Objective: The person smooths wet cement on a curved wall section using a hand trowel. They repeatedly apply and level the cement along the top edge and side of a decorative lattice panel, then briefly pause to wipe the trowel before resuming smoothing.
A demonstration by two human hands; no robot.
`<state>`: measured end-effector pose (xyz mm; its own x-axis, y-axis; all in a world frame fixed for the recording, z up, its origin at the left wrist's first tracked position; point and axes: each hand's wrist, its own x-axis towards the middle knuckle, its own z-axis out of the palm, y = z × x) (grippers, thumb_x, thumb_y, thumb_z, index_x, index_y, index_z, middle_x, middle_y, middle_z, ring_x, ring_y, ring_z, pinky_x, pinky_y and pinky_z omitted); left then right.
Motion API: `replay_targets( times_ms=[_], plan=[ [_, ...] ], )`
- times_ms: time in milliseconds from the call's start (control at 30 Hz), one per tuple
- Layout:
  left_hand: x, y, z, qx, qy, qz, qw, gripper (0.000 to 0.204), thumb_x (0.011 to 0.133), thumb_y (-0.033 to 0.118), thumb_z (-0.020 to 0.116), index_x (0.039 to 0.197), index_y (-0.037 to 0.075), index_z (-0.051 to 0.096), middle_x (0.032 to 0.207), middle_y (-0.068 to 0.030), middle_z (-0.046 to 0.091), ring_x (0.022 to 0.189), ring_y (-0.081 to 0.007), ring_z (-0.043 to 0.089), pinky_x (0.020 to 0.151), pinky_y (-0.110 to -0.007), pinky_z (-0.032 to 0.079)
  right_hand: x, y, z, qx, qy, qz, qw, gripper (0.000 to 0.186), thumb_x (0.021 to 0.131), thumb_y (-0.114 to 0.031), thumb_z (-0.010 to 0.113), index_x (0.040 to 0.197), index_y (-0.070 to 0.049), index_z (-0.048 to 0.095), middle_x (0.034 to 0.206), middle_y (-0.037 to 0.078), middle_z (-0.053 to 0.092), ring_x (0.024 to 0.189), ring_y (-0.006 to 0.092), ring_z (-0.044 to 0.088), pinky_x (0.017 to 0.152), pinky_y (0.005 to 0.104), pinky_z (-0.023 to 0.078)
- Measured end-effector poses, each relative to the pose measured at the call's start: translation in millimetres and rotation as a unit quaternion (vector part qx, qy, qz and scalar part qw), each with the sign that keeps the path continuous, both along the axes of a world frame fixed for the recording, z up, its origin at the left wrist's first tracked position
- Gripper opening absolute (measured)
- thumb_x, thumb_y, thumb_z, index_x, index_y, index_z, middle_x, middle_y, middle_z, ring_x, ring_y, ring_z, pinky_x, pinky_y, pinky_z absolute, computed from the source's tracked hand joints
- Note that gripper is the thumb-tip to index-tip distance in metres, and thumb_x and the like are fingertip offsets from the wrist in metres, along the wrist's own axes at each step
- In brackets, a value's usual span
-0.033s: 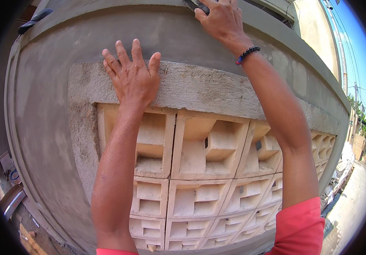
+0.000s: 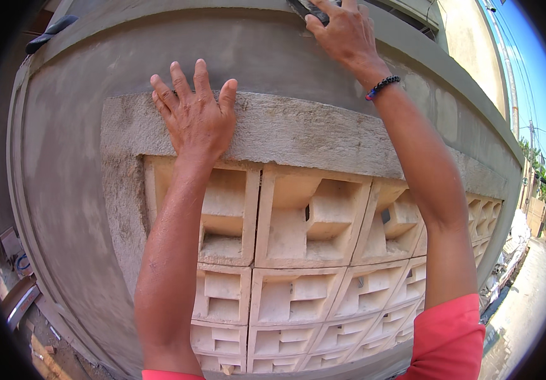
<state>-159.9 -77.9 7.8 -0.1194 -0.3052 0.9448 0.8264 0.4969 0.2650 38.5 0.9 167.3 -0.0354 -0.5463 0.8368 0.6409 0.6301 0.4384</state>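
Note:
My left hand (image 2: pixel 193 120) rests with spread fingers on the rough concrete band (image 2: pixel 295 126) that frames a lattice of cream ventilation blocks (image 2: pixel 285 209). At the top of the view, my right hand (image 2: pixel 342 38) grips a dark, flat tool (image 2: pixel 301 9), probably a float, against the smooth grey plaster (image 2: pixel 266 57) just below the wall's projecting upper edge. A dark bead bracelet is on my right wrist. Much of the tool is hidden by my fingers and cut off by the frame.
A dark, soft-looking object (image 2: pixel 51 33) lies on the ledge at the upper left. Boards and debris (image 2: pixel 35 323) lie at the lower left. To the right, a paved lane (image 2: pixel 520 310) runs beside the wall, with white sacks (image 2: pixel 515 234), poles and overhead wires.
My right hand has moved a little to the right and slightly down along the plaster, with the tool. My left hand stays in almost the same place.

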Motion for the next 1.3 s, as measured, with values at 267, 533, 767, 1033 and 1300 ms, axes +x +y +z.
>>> replay_targets(
  times_ms=[267, 533, 767, 1033, 1300],
  plan=[
    [15.4, 5.8, 4.2, -0.027, -0.011, -0.014, 0.999, 0.068, 0.097, 0.061, 0.023, 0.148, 0.017, 0.03, 0.153, -0.0194, 0.021, 0.143, -0.0438, 0.006, 0.116, -0.054, 0.006, 265.4, 177.5, 33.1, -0.324, 0.253, -0.072, 0.909, 0.052, 0.083, -0.047, 0.057, 0.133, -0.036, 0.055, 0.12, 0.017, 0.06, 0.114, 0.034, 0.055, 0.097, 0.044, 0.044],
    [7.2, -5.5, 1.6, -0.039, -0.038, 0.006, 0.999, 0.07, 0.096, 0.064, 0.02, 0.15, 0.018, 0.026, 0.155, -0.0168, 0.018, 0.144, -0.0421, 0.003, 0.117, -0.052, 0.005, 81.5, 57.1, 12.5, -0.083, 0.137, 0.012, 0.987, 0.045, 0.081, -0.029, 0.063, 0.124, -0.016, 0.063, 0.116, 0.026, 0.057, 0.108, 0.04, 0.053, 0.096, 0.0485, 0.042],
    [4.8, -1.1, 3.7, -0.027, -0.038, -0.017, 0.999, 0.073, 0.095, 0.066, 0.019, 0.149, 0.017, 0.027, 0.154, -0.0187, 0.019, 0.144, -0.0439, 0.004, 0.117, -0.053, 0.008, 36.2, 7.2, 1.7, -0.075, -0.059, -0.01, 0.995, 0.044, 0.08, -0.029, 0.061, 0.124, -0.023, 0.062, 0.117, 0.023, 0.056, 0.106, 0.0407, 0.054, 0.089, 0.0566, 0.044],
    [12.0, 7.0, 8.2, -0.015, -0.044, 0.003, 0.999, 0.069, 0.097, 0.064, 0.023, 0.149, 0.02, 0.029, 0.156, -0.0136, 0.019, 0.144, -0.0421, 0.005, 0.117, -0.052, 0.009, 339.9, 213.5, 11.9, -0.34, 0.287, -0.071, 0.893, 0.052, 0.083, -0.045, 0.055, 0.134, -0.035, 0.054, 0.122, 0.019, 0.055, 0.112, 0.0338, 0.055, 0.098, 0.0449, 0.043],
    [20.5, 5.6, 6.5, 0.036, -0.009, 0.025, 0.999, 0.065, 0.098, 0.059, 0.031, 0.146, 0.016, 0.035, 0.153, -0.0172, 0.023, 0.142, -0.0452, 0.009, 0.115, -0.056, 0.01, 225.1, 143.4, 18.6, -0.17, 0.195, 0.028, 0.965, 0.044, 0.083, -0.028, 0.059, 0.124, -0.016, 0.062, 0.118, 0.022, 0.057, 0.111, 0.0401, 0.052, 0.096, 0.0491, 0.042]
  ],
)
